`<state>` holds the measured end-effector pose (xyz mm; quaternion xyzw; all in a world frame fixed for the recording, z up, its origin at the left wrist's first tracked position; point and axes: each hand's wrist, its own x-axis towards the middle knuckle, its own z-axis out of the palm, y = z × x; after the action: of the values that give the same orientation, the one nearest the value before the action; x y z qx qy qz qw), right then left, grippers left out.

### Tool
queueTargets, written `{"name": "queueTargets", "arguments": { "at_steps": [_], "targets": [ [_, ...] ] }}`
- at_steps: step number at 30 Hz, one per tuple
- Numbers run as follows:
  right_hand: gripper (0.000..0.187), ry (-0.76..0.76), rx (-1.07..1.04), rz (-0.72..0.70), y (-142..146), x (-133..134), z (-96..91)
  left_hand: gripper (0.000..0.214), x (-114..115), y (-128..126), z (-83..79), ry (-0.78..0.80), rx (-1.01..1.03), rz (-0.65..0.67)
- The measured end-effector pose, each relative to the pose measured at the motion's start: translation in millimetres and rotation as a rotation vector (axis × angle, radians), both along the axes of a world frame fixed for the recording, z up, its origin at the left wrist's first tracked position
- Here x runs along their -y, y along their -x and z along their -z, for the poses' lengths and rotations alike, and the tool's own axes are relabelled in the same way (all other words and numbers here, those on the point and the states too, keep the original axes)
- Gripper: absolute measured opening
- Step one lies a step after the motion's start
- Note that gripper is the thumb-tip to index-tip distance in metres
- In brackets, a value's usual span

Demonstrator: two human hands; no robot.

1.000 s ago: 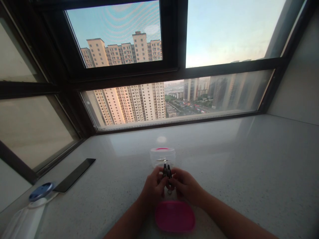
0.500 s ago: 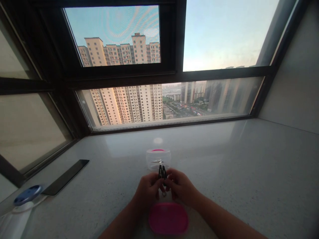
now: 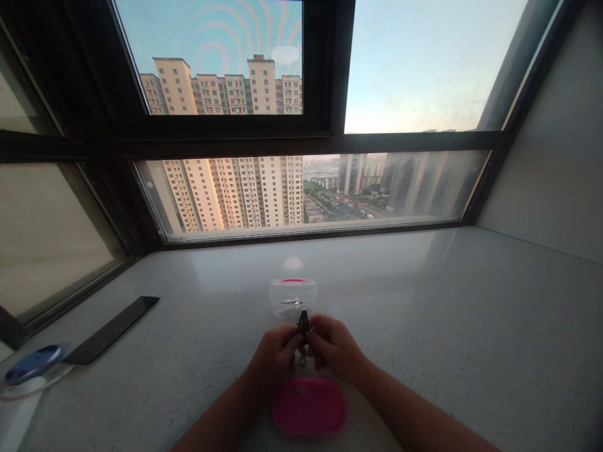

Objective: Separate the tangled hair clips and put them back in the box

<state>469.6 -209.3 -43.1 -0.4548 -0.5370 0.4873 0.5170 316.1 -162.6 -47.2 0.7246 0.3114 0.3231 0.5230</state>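
A small black tapered tool [image 3: 303,321] points upward between my two hands; its exact kind is unclear. My left hand [image 3: 277,353] pinches it from the left, fingers closed. From the right, my right hand [image 3: 335,346] grips it with thumb and fingertips. A small metal ring [image 3: 302,361] shows just beneath the fingers. Beyond the hands stands a clear plastic box [image 3: 277,311] with a pink strip along its top edge; slim silver items [image 3: 289,301] show in it. Nearest to me, below the hands, lies a pink oval lid [image 3: 309,407].
The pale speckled sill [image 3: 424,326] runs up to a dark-framed window [image 3: 325,232]. On the left lie a dark flat slab-like device [image 3: 113,331] and a round blue-topped object [image 3: 34,364] with a white cable. A wall [image 3: 556,157] rises at right.
The tool's two black tapered parts stood apart side by side; now they appear as one shape. Both hands stay closed around it. The whole view has shifted slightly.
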Motion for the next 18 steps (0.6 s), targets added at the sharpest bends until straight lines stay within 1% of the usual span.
{"name": "queueTargets", "arguments": {
  "at_steps": [5, 7, 10, 14, 16, 18],
  "targets": [
    [0.024, -0.024, -0.027, -0.021, 0.4, 1.2, 1.1, 0.020, 2.4, -0.9, -3.4, -0.032, -0.010, 0.053],
    [0.022, -0.031, -0.045, -0.037, -0.3, 1.4, 2.2, 0.021, 0.8, -1.3, -4.8, -0.007, 0.010, 0.057],
    [0.023, -0.037, -0.042, -0.033, -1.9, 0.9, 4.2, 0.024, -6.7, -0.4, -4.9, 0.120, 0.090, 0.005],
    [0.021, -0.028, 0.007, 0.001, -3.6, -0.6, 5.0, 0.026, -20.9, 4.3, -2.8, 0.321, 0.253, -0.144],
    [0.020, -0.024, 0.021, 0.004, -3.7, -1.0, 4.1, 0.026, -26.3, 7.0, -2.4, 0.396, 0.316, -0.199],
    [0.020, -0.019, 0.029, 0.007, -3.2, -1.1, 2.8, 0.026, -30.1, 9.0, -3.3, 0.449, 0.356, -0.221]
  ]
}}
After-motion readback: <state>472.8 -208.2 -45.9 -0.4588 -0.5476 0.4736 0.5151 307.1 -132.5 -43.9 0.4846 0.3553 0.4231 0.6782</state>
